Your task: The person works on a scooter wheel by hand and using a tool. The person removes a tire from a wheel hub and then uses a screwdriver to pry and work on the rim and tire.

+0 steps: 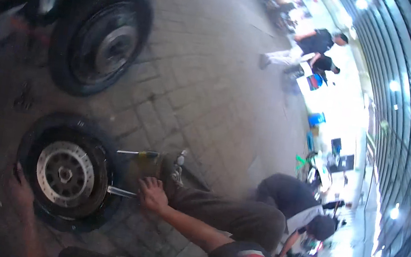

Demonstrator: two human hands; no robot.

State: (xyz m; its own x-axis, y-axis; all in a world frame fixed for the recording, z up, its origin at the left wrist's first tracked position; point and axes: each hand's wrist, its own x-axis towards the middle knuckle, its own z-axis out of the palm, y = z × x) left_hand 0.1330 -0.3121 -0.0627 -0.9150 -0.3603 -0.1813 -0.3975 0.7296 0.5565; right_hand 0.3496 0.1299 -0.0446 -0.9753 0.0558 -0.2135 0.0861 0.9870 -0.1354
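Plainly close to a wheel, with two levers at its edge

Low at left, see a wheel [64,174] on brick paving [201,80], with a pale, perforated disc [42,169] toward the camera and a black tyre [80,123] around it. Set at the tyre's right side, with inner ends against it: an upper lever [131,153], yellowish toward the outer end, and a lower lever [122,192] of bare metal. Laid over the outer end of the lower lever with the right hand [153,195], with fingers bent; cannot tell whether clenched round it or only pressing. Placed against the tyre's lower left edge with the left hand [22,189]; too dark and blurred to tell whether grasping or merely resting.

Beyond, at upper left, see a second wheel [114,47], apart from the first. Stretched in from the right, near the right hand: a trousered leg [230,213]. Farther right, see a co-worker [285,195] bent forward with an arm lowered. Toward the top right, see two more people [316,43], blue barrels [316,119] and a ribbed roof [407,78] with bright lamps [362,3].
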